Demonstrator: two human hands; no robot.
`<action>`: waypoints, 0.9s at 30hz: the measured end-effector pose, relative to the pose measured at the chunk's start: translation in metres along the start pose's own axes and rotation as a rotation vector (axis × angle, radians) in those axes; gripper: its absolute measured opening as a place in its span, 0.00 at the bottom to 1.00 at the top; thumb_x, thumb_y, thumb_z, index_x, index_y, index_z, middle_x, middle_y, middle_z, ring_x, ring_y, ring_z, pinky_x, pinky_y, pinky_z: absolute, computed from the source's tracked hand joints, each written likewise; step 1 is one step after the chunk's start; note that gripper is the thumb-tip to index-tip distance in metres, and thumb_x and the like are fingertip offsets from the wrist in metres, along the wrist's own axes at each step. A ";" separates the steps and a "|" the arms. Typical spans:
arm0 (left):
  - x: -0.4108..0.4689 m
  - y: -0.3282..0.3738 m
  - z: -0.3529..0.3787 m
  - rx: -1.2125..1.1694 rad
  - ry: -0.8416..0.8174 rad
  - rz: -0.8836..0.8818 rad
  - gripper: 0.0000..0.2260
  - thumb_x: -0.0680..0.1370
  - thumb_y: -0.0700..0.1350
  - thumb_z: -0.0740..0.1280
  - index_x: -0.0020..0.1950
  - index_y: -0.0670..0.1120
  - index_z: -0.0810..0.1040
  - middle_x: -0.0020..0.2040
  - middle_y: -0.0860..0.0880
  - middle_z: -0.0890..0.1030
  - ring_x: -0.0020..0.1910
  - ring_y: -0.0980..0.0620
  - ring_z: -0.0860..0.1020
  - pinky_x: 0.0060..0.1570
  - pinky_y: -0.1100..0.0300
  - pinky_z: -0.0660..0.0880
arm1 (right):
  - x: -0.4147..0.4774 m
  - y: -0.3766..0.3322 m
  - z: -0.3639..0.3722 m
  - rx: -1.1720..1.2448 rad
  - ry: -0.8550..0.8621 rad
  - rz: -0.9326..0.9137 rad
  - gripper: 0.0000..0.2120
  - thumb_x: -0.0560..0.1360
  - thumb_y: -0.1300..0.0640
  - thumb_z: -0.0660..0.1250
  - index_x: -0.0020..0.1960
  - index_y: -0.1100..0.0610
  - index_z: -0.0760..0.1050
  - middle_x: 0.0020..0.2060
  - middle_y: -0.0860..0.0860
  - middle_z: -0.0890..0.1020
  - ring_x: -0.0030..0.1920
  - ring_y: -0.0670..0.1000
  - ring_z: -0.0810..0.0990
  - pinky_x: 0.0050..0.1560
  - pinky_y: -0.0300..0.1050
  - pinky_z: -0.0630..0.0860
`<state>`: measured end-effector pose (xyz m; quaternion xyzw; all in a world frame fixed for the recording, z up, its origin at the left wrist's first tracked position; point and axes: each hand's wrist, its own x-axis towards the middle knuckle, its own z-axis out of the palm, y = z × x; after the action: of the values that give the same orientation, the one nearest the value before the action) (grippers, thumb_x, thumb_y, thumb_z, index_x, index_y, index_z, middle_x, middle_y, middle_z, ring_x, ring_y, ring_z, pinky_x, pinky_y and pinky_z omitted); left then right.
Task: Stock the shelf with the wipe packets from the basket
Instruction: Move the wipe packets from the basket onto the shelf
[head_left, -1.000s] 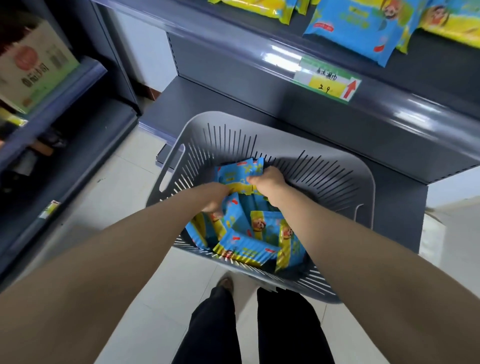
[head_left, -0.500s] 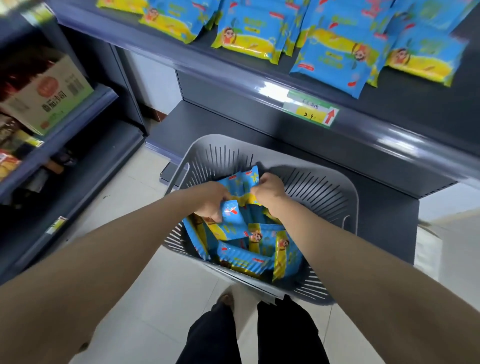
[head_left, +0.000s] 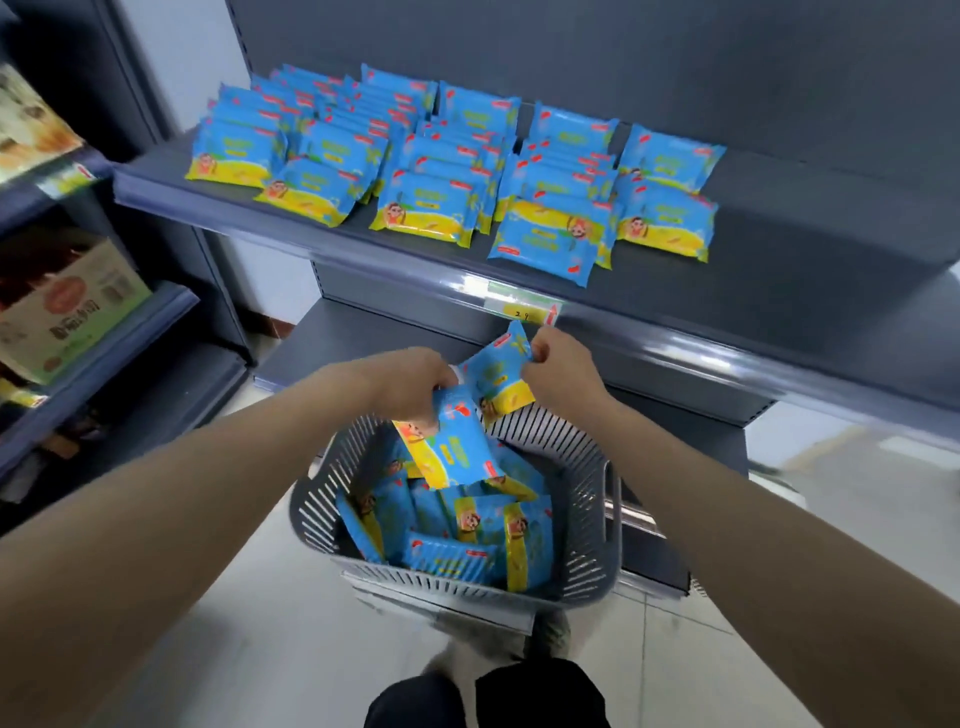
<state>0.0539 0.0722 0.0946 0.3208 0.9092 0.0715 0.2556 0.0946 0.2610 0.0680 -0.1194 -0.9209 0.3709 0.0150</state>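
A grey slotted basket (head_left: 582, 499) stands on the floor below me with several blue-and-yellow wipe packets (head_left: 457, 540) inside. My left hand (head_left: 410, 382) grips one packet (head_left: 457, 447) that hangs above the basket. My right hand (head_left: 561, 364) pinches a second packet (head_left: 496, 376) by its top edge, just under the shelf lip. On the dark shelf (head_left: 779, 270) above lie several rows of the same packets (head_left: 431, 171), filling its left and middle part.
A price tag (head_left: 524, 309) sits on the shelf's front rail. The shelf's right part is bare. To the left another shelving unit holds a cardboard box (head_left: 67, 306). My legs and a shoe (head_left: 550, 634) show below the basket on the tiled floor.
Both hands have risen out of the basket, each with a packet, toward the shelf edge. The view has tilted up, so the stocked shelf top now shows.
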 end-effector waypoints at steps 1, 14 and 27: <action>0.000 0.005 -0.008 -0.029 0.008 0.014 0.08 0.67 0.42 0.73 0.39 0.49 0.74 0.31 0.53 0.71 0.35 0.50 0.70 0.31 0.61 0.65 | -0.001 -0.004 -0.011 0.021 0.026 -0.010 0.16 0.70 0.68 0.59 0.33 0.54 0.56 0.30 0.49 0.63 0.32 0.50 0.61 0.31 0.46 0.56; 0.036 0.075 -0.081 -0.676 0.176 0.307 0.14 0.69 0.27 0.70 0.49 0.43 0.76 0.45 0.48 0.81 0.38 0.63 0.79 0.42 0.68 0.77 | 0.022 0.005 -0.167 0.265 0.382 -0.074 0.36 0.70 0.72 0.54 0.71 0.42 0.60 0.48 0.53 0.80 0.38 0.52 0.76 0.34 0.45 0.74; 0.114 0.131 -0.103 -0.711 0.270 0.374 0.19 0.68 0.29 0.72 0.52 0.46 0.73 0.54 0.37 0.78 0.52 0.39 0.79 0.51 0.42 0.77 | 0.080 0.098 -0.225 0.185 0.350 0.080 0.20 0.68 0.74 0.61 0.41 0.47 0.69 0.41 0.52 0.74 0.32 0.48 0.70 0.26 0.37 0.69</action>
<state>-0.0029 0.2494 0.1736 0.3601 0.7794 0.4671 0.2115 0.0635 0.5005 0.1589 -0.2165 -0.8607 0.4279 0.1710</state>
